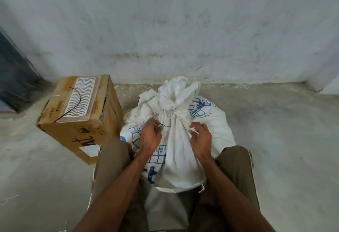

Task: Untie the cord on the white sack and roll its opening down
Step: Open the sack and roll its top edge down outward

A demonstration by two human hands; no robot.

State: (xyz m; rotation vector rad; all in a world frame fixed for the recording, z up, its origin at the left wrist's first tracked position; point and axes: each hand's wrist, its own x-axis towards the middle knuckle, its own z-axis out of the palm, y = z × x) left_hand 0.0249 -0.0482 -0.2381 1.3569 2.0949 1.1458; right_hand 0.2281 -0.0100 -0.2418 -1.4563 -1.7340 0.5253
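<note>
A white sack (176,151) with blue print stands on the floor between my knees. Its neck is gathered and bound by a thin white cord (177,113), with the crumpled opening bunched above. My left hand (150,136) pinches one cord end just left of the neck. On the other side, my right hand (200,137) pinches the second cord end. A loose drawstring hangs at the sack's lower edge.
A tilted cardboard box (78,114) with a white patterned panel and a black wire on top sits left of the sack, nearly touching it. A stained wall (183,30) rises close behind. Bare concrete floor (284,140) stretches to the right.
</note>
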